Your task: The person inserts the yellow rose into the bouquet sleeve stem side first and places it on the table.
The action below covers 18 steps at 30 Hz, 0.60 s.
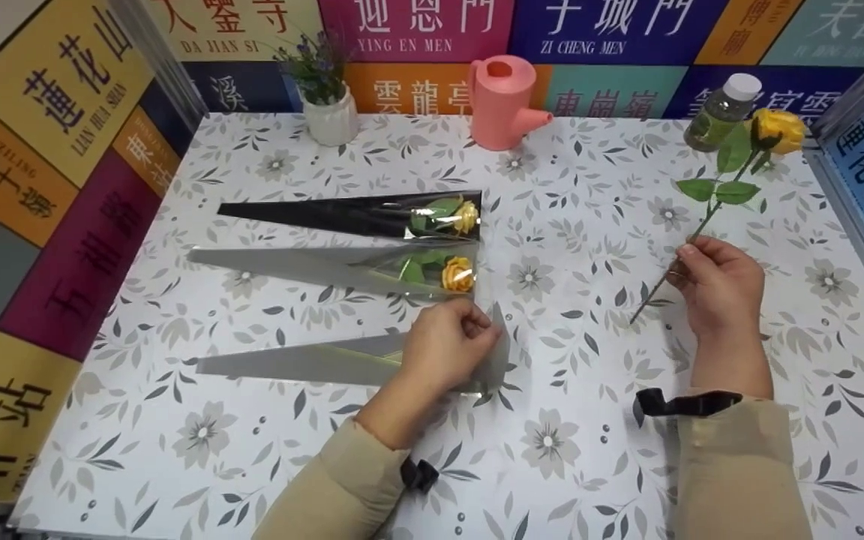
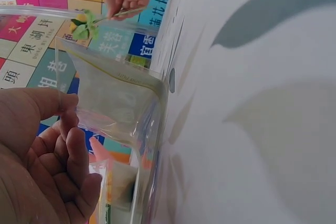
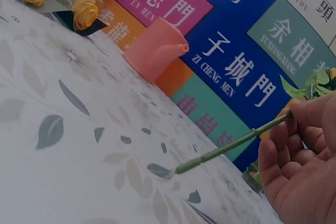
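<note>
My left hand (image 1: pixel 451 341) pinches the rim of a grey, see-through flower sleeve (image 1: pixel 289 361) lying on the table. In the left wrist view the mouth of this sleeve (image 2: pixel 113 95) gapes apart, thumb and forefinger gripping one edge. Farther right, my right hand (image 1: pixel 724 289) holds a yellow rose (image 1: pixel 777 131) by its stem between thumb and fingers. The bloom points up and away; the bare stem end (image 3: pixel 210 155) slants down toward the left. Two wrapped yellow roses lie beyond my left hand, one in a black sleeve (image 1: pixel 304 212), the other in a grey sleeve (image 1: pixel 274 262).
At the back of the table (image 1: pixel 552 480) stand a white pot with a purple-flowered plant (image 1: pixel 331 120), a pink watering can (image 1: pixel 503 105) and a white-capped bottle (image 1: pixel 717 116). Panels printed with large characters (image 1: pixel 432 26) wall in the back and sides.
</note>
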### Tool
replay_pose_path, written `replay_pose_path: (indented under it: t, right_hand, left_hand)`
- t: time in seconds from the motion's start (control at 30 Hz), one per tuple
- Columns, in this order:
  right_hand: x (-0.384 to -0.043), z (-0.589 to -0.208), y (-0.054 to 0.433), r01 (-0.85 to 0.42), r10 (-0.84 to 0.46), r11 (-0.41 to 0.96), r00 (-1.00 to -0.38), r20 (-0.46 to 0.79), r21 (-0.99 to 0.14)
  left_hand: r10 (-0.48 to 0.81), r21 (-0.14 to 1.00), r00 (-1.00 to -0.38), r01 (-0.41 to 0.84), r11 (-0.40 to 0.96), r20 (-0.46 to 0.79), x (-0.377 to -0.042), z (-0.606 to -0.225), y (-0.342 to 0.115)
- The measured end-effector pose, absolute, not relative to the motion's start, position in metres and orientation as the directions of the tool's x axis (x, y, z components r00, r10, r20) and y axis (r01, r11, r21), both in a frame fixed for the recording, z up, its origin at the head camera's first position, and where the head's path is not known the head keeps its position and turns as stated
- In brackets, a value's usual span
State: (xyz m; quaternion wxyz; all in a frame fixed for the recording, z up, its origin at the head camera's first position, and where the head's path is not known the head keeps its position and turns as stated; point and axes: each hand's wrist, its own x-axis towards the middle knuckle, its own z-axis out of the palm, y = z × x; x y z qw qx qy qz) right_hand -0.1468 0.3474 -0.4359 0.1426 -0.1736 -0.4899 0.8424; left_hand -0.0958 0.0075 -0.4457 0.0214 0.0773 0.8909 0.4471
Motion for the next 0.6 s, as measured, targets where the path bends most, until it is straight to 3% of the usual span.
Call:
replay_pose_path:
  t: [0.17,0.3,0.47,0.6]
  right_hand:
    - [-0.148,-0.424,0.324,-0.101,0.388,-0.376,-0.920,-0.058,-0.921]
    - [-0.146,-0.417,0.302,-0.199,0.355,-0.324,-0.932,0.077,-0.925]
    - [-0.141,-0.407,0.275,-0.331,0.208,-0.276,-0.937,0.280,-0.902]
    - [-0.136,-0.399,0.261,-0.388,0.117,-0.245,-0.921,0.371,-0.888]
  left_hand:
    - [0.159,0.796,-0.987,0.098,0.598,0.002,-0.095,-0.446,0.009]
    - [0.157,0.794,-0.987,0.076,0.604,-0.025,-0.095,-0.447,0.010]
    - [0.144,0.801,-0.989,0.051,0.597,-0.044,-0.096,-0.446,0.009]
    - [0.135,0.799,-0.990,0.047,0.599,-0.044,-0.096,-0.445,0.009]
